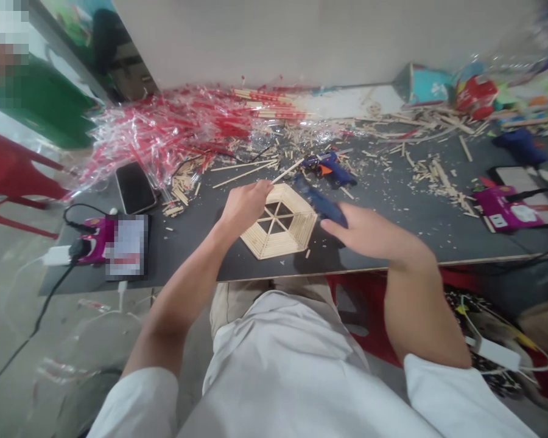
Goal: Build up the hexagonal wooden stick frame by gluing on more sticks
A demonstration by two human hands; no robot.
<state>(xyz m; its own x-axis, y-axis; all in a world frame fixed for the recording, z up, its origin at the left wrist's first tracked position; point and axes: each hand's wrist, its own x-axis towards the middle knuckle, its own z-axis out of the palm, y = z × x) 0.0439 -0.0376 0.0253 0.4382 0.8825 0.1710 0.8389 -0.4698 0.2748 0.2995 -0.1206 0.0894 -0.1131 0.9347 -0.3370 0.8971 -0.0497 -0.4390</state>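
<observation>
A hexagonal frame of thin bamboo sticks lies on the dark table, with spokes crossing its open middle. Over its upper left edge, my left hand pinches a thin wooden stick that points up and to the right. My right hand is closed around a dark-blue tool beside the frame's right edge; motion blur hides its exact kind. Just beyond it rests a blue glue gun with an orange trigger. Two loose sticks lie beyond my left hand.
Red-and-clear plastic wrappers heap along the back left. Cut stick pieces scatter across the table. A phone and purple power strip lie left, another purple power strip right. A red stool stands left.
</observation>
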